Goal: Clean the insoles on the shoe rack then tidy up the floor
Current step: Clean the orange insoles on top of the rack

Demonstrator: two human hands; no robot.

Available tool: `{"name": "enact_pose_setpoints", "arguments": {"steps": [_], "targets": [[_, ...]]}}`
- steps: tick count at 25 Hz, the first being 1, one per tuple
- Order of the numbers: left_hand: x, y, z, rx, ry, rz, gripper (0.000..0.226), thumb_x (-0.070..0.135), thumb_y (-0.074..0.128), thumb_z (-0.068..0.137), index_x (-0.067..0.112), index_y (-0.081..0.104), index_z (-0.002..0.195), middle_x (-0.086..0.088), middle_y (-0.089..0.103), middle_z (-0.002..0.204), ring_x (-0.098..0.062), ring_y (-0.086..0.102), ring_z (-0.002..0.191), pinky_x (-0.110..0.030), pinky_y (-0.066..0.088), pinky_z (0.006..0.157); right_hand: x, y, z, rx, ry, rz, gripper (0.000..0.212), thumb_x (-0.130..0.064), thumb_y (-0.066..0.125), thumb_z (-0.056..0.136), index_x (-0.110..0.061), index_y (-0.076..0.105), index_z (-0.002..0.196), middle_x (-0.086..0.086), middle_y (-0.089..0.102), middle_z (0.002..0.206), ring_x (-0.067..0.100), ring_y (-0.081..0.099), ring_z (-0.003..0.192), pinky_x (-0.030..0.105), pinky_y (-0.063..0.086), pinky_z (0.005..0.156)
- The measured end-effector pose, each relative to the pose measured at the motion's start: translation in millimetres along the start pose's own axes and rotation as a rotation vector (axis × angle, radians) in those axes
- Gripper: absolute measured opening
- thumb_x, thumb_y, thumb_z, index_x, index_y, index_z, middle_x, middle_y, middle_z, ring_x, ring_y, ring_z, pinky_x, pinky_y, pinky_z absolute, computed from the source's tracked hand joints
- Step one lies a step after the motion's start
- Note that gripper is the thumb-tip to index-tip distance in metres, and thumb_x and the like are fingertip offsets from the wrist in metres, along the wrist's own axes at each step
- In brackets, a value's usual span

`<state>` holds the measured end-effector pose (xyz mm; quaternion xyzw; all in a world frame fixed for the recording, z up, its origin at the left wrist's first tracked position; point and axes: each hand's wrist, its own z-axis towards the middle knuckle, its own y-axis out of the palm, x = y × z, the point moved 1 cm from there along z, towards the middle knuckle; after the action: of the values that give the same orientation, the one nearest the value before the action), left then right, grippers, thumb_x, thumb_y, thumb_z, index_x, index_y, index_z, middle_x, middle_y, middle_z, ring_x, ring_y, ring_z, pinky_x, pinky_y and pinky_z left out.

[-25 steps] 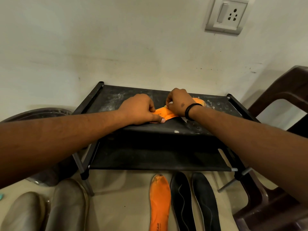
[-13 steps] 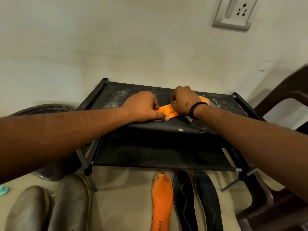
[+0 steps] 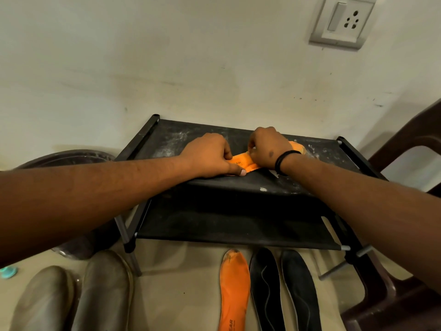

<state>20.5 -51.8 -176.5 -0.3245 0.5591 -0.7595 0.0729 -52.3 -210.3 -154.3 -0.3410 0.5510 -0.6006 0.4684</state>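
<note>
Head view: orange insole (image 3: 241, 162) lies on the dusty top shelf of the black shoe rack (image 3: 334, 149), centre of frame. Left hand (image 3: 210, 155) grips its near end, fingers curled, thumb pressed along the edge. Right hand (image 3: 268, 148) is curled over its middle; whether it holds anything else cannot be told. Lower centre, on the floor: a second orange insole (image 3: 233, 290) and two black insoles (image 3: 284, 292) side by side.
</note>
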Motion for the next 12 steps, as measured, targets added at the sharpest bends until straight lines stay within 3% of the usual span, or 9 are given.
{"name": "enact_pose_setpoints", "arguments": {"steps": [4,7,10,12], "targets": [[-0.7,-3.7,-3.4,0.032,-0.034,0.030,0.057,0.074,0.073,0.057,0.021,0.076,0.078,0.004,0.070,0.067,-0.012,0.065,0.061,-0.036,0.058,0.059,-25.8,0.5,-19.7,-0.128,-0.165,0.234,0.015,-0.006,0.061,0.083,-0.011,0.075,0.085,-0.001,0.069,0.079,0.014,0.064,0.075,0.017,0.044,0.062],[3.4,-2.4,-3.7,0.042,-0.026,0.047,0.056,0.074,0.074,0.059,0.022,0.076,0.080,0.004,0.070,0.069,-0.012,0.064,0.062,-0.033,0.056,0.058,-18.4,-6.0,-24.7,-0.150,-0.222,0.142,0.016,-0.010,0.062,0.083,-0.013,0.076,0.090,0.002,0.072,0.090,0.017,0.064,0.082,0.028,0.050,0.071],[3.5,-2.2,-2.1,0.005,-0.014,0.025,0.059,0.075,0.074,0.065,0.023,0.079,0.094,0.009,0.073,0.089,-0.006,0.065,0.078,-0.036,0.060,0.073,2.3,-7.7,-10.1,-0.056,-0.077,-0.061,0.017,-0.016,0.060,0.085,-0.013,0.074,0.094,0.006,0.071,0.095,0.026,0.064,0.084,0.030,0.050,0.069],[3.1,-1.3,-1.9,-0.004,-0.017,0.024,0.058,0.073,0.074,0.067,0.023,0.079,0.095,0.010,0.073,0.090,-0.006,0.065,0.080,-0.036,0.059,0.074,13.5,-4.8,-4.4,0.039,0.050,-0.052,0.019,-0.012,0.059,0.085,-0.013,0.074,0.095,0.011,0.071,0.096,0.030,0.064,0.084,0.033,0.053,0.071]]}}
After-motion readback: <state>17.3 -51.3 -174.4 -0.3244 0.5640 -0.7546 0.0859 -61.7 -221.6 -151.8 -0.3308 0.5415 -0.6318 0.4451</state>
